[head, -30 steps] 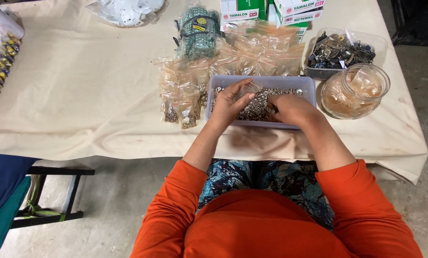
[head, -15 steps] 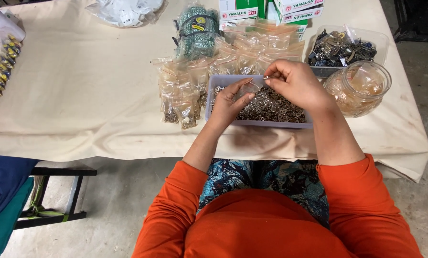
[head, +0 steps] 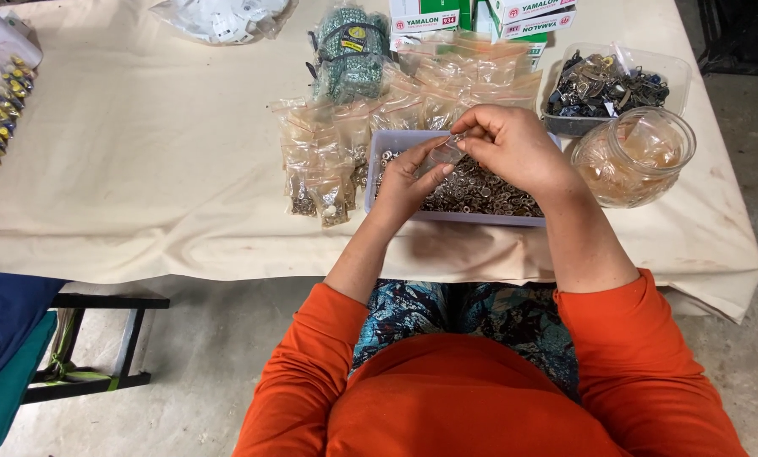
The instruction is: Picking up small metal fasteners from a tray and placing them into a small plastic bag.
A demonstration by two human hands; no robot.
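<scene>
Cream cloth covers the table; a small clear bag is pinched between both hands above the lilac tray of metal rings, right hand fingers closed on its top, left hand below.

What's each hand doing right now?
Left hand: fingers pinch a small clear bag.
Right hand: closed on the same bag's top.

Left cloth open — jar perhaps crowds right
</scene>
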